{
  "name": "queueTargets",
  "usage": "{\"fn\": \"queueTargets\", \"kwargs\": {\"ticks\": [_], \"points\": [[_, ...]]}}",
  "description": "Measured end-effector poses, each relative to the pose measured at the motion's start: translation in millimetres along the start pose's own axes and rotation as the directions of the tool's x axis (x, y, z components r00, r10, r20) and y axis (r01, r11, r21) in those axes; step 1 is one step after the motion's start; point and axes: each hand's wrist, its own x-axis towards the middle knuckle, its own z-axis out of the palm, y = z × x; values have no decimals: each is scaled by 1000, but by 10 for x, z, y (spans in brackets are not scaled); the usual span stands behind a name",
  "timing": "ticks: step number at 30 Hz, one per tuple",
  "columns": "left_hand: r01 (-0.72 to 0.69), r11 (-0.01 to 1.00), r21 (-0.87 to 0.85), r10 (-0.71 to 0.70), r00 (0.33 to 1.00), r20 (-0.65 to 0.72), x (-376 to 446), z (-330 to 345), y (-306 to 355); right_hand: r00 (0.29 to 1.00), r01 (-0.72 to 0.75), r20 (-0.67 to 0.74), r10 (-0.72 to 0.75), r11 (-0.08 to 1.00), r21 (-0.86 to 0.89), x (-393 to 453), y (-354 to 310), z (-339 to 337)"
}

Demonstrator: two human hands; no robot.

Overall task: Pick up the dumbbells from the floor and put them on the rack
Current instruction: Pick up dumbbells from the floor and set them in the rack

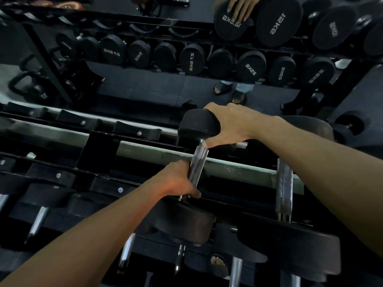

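Two bare hands hold one black rubber-headed dumbbell with a knurled steel handle [198, 162] over the top tier of the black steel dumbbell rack [186, 156]. The left hand [178, 180] has its fingers curled round the near part of the handle, thumb lying along the bar just above the dumbbell's near head, which sits right below the knuckles. The right hand [226, 124] lies over the far head, fingers spread and bent down across its rounded edge, with the thumb tip touching the handle where it meets that head. The dumbbell lies tilted, its far head up beside the right fingers and its near head low, close to the rack's front rail; whether it rests fully in a cradle cannot be told. Just right of the left fingers, apart from them, a second, larger black dumbbell with a steel handle [284, 189] lies on the same tier under the right forearm. Beyond the right fingertips a wall mirror [145, 83] shows a row of black round dumbbells marked with weights [192, 59], and a reflected hand [240, 9] on a dumbbell head marked 12.5KG.
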Motion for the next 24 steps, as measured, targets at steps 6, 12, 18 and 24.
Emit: {"fn": "queueTargets", "kwargs": {"ticks": [6, 12, 18, 24], "points": [[-68, 992, -102, 62, 996, -60, -72, -43, -71, 999, -27, -29, 27, 1000, 4, -41, -87, 22], [-100, 992, -81, 88, 986, -141, -201, -9, -199, 997, -16, -79, 13, 999, -46, -70, -236, 18], [-101, 993, -56, 83, 958, -274, -429, -149, -368, 989, 76, -120, -89, 991, -108, -68, -639, 40], [-37, 999, -16, 26, 898, -439, -894, -136, -698, 962, 247, -83, -261, 958, -149, -39, -1221, 125]]}}
